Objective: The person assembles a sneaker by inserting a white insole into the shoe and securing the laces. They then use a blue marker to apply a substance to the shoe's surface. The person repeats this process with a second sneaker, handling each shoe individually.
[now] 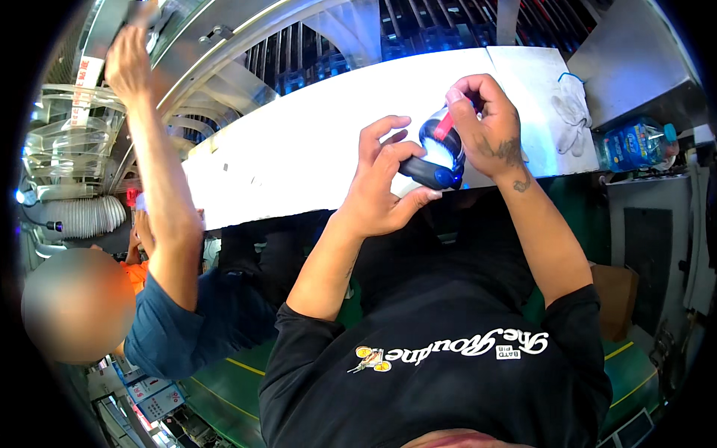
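Observation:
In the head view, a glossy black, U-shaped device [427, 172] with a rounded, thick end is held over the front edge of the white worktable. My left hand [382, 175] closes round its left end, thumb below and fingers above. Above its other end my right hand [484, 127] pinches a small red piece [444, 125] that reaches down against the device's upper part. Whether this red piece is a tool or a strip I cannot tell. Glare on the table washes out detail between the hands.
A white worktable [299, 149] runs across in front of me. A white glove [571, 116] and a blue-labelled bottle [635, 145] lie at its right end. On my left, a co-worker's arm [168, 172] reaches up towards machinery. A ribbed hose [89, 216] is beyond.

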Tool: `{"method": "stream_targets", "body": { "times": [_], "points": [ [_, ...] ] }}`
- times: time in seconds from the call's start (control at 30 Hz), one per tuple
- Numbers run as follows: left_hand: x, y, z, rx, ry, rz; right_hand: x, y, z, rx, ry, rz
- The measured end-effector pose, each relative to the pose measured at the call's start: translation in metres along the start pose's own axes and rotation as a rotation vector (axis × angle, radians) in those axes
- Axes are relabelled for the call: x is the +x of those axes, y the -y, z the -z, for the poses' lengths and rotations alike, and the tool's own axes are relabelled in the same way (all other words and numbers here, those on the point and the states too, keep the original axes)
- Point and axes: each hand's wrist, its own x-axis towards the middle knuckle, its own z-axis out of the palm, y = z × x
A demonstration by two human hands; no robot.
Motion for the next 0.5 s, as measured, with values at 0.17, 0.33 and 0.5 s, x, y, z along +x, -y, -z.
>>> {"method": "stream_targets", "body": {
  "times": [0.17,0.33,0.5],
  "points": [
    [0.0,-0.026,0.001,-0.046,0.108,-0.089,-0.026,0.007,-0.005,0.082,-0.063,0.173],
    [-0.026,-0.04,-0.002,-0.115,0.082,0.199,-0.075,0.032,0.021,0.08,0.294,0.121],
    [-0.051,-0.037,-0.011,-0.159,0.112,0.458,-0.107,0.023,0.027,0.146,0.473,0.006]
  ]
}}
